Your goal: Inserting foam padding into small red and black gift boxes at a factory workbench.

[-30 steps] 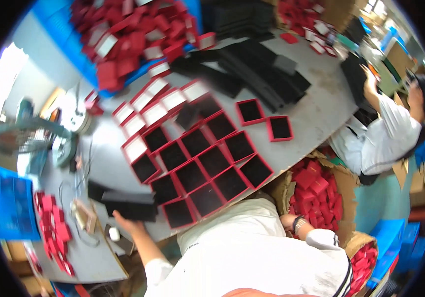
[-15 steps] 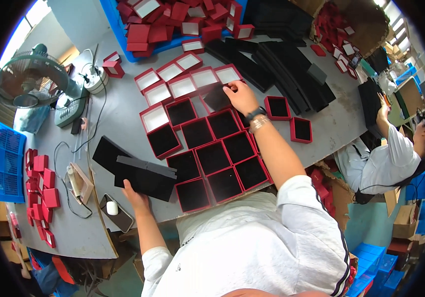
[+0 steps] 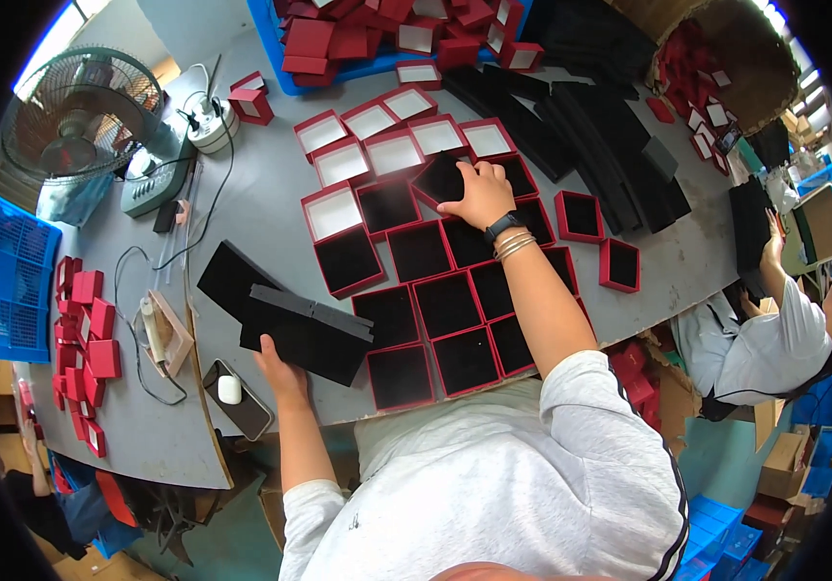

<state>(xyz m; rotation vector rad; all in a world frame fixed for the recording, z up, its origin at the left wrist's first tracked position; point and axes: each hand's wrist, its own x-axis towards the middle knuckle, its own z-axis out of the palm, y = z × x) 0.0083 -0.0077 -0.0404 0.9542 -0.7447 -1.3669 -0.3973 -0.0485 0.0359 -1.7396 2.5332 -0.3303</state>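
My right hand [image 3: 486, 197] is closed on the near right part of a small red box [image 3: 426, 197], which sits slightly turned among the others. A black foam pad [image 3: 438, 180] lies in that box, partly under my fingers. At the left, my left hand [image 3: 282, 375] grips the lower edge of a black foam block [image 3: 305, 336], scored into pieces along its top; its fingers are mostly hidden beneath. Red boxes with black pads [image 3: 448, 297] fill the near rows. Farther back stand red boxes with white insides [image 3: 394, 151].
A dark foam sheet [image 3: 235, 276] lies beside the held block. More black foam strips [image 3: 595, 145] are at the back right. A blue crate [image 3: 285, 77] heaped with red boxes stands behind. Leftward are a fan [image 3: 77, 116], a power strip [image 3: 213, 126] with cables, and a phone [image 3: 239, 400].
The foam pad in my right hand has gone from tilted above a box to lying inside it. That box has turned slightly. My left hand keeps its hold; the whole view has shifted.
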